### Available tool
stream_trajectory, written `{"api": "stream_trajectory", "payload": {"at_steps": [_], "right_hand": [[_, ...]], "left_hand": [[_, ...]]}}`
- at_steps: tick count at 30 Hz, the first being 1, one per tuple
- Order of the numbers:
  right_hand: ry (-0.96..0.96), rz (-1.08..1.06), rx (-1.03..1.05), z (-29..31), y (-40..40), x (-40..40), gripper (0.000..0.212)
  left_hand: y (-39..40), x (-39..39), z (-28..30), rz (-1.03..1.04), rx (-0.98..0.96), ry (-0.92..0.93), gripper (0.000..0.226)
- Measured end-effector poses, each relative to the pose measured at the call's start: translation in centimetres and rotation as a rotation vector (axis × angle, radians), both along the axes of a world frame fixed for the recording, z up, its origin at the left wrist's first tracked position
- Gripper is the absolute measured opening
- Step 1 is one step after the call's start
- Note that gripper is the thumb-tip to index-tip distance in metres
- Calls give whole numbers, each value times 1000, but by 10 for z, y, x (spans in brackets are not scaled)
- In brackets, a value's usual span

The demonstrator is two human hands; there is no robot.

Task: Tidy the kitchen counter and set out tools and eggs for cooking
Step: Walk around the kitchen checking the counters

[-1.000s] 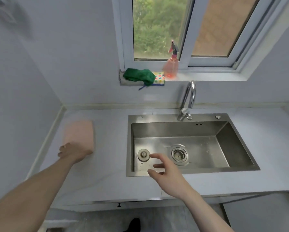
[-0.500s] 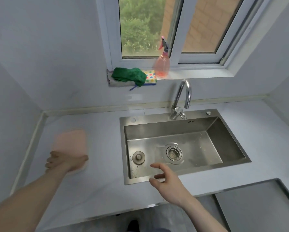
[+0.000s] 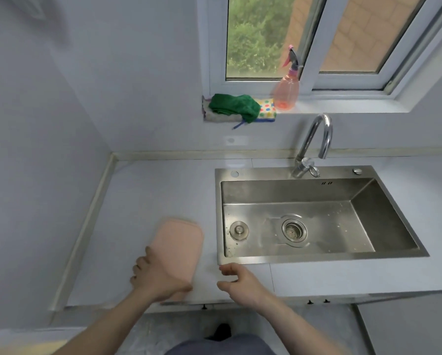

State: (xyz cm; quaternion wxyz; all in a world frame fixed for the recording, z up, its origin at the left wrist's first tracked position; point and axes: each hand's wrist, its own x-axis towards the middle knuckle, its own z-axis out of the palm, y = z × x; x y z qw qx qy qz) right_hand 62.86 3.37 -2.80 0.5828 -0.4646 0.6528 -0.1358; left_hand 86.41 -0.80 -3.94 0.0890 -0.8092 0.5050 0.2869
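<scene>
here, one left hand point(image 3: 161, 278) presses one cloth point(image 3: 180, 244).

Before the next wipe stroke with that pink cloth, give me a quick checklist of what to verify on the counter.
1. Left hand holds the pink cloth: ok, fingers lie over its near end.
2. Cloth flat on the counter: ok, as far as visible.
3. Wiping path toward the back wall free of items: ok.
4. Right hand out of the cloth's way: ok, near the sink front corner, holding nothing.
5. Counter already clean: cannot tell.
6. Tools and eggs set out: not ok, none visible.
</scene>
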Motion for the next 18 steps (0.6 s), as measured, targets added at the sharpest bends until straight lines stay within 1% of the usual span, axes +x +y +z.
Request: {"api": "stream_trajectory", "payload": {"at_steps": [2, 5, 7, 8, 9, 10, 13, 16, 18], "right_hand": [[-13, 11, 41, -11, 1, 10, 61], [-25, 20, 95, -22, 3, 23, 71], [-52, 35, 122, -25, 5, 29, 70], [-74, 46, 126, -24, 6, 32, 66], [-102, 58, 117, -24, 8, 34, 60], [-124, 64, 101, -23, 10, 36, 55], [-124, 23, 54, -28, 13, 35, 53], [-107, -47, 32, -26, 22, 21, 46], [-100, -97, 10, -23, 30, 7, 45]], "left_hand": [[8, -1, -2, 60, -51, 116, 147], [1, 11, -8, 248, -129, 390, 95], [-3, 21, -9, 340, -169, 494, 58], [-2, 24, -10, 348, -159, 509, 44], [1, 25, -11, 338, -135, 516, 36], [5, 24, -11, 324, -112, 528, 32], [19, 15, -13, 320, -95, 575, 26], [32, -1, -13, 370, -122, 687, 22], [40, -13, -10, 374, -136, 760, 25]]}}
